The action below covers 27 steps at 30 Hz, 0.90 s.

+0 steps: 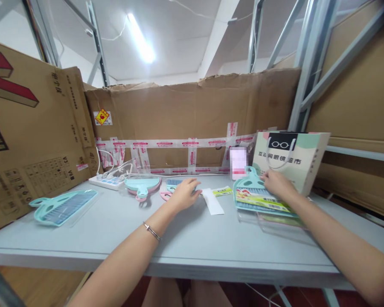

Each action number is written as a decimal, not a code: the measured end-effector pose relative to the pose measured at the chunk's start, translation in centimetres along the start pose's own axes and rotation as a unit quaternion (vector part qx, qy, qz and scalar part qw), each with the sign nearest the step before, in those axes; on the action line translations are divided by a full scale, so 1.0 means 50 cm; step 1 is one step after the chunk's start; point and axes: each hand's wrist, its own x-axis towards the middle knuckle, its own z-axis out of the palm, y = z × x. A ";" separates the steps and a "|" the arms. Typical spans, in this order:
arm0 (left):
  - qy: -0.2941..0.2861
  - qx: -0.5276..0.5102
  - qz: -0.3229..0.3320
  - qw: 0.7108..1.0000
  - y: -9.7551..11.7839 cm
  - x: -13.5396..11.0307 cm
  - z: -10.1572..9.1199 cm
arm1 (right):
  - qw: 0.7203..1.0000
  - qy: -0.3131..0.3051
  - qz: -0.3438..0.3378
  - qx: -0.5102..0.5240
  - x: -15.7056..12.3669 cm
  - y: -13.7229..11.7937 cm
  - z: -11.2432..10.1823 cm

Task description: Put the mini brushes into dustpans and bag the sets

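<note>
My left hand (184, 195) hovers over the table with its fingers spread and nothing in them. Just behind it lie small brushes with blue and pink parts (173, 184), partly hidden by the hand. To its right rest a white paper slip (213, 202) and a yellow-green card (223, 191). At the right, my right hand (277, 184) has its fingers closed at the upper edge of a mint dustpan set (248, 184) with blue bristles. That set lies on a stack of clear-wrapped packs, with a printed yellow-green card (262, 199) across it.
Another mint dustpan with brush (64, 207) lies at the left. Mint and pink dustpans (142, 186) sit beside a white power strip (105, 182) with cables. A paper bag (291, 160) stands behind the stack, beside a blurred upright pink item (239, 162). Large cardboard boxes (185, 111) wall the back.
</note>
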 end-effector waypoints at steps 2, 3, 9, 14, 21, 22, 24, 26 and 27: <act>0.008 -0.033 0.025 0.999 0.001 0.003 0.008 | 1.000 -0.007 -0.029 0.001 0.012 -0.018 0.018; 0.008 -0.042 0.033 0.999 0.000 0.004 0.010 | 0.999 -0.008 -0.038 0.004 0.017 -0.027 0.027; 0.020 -0.062 0.025 0.998 -0.015 0.001 0.014 | 0.988 -0.131 -0.064 0.057 0.032 -0.067 0.033; 0.032 -0.064 0.028 0.997 -0.016 0.004 0.009 | 0.993 0.023 -0.039 0.106 0.028 -0.123 -0.019; 0.072 -0.061 -0.017 0.995 -0.012 0.005 -0.005 | 0.918 0.345 -0.120 0.152 0.043 -0.197 -0.059; 0.082 -0.069 -0.023 0.994 -0.011 0.005 -0.008 | 0.906 0.369 -0.128 0.162 0.050 -0.203 -0.064; 0.119 -0.098 -0.029 0.988 -0.010 0.008 -0.016 | 0.882 0.410 -0.126 0.197 0.061 -0.215 -0.076; 0.171 -0.148 -0.041 0.973 -0.007 0.011 -0.029 | 0.866 0.415 -0.145 0.240 0.058 -0.233 -0.088; 0.197 -0.184 -0.055 0.961 -0.005 0.014 -0.037 | 0.864 0.396 -0.179 0.256 0.049 -0.245 -0.092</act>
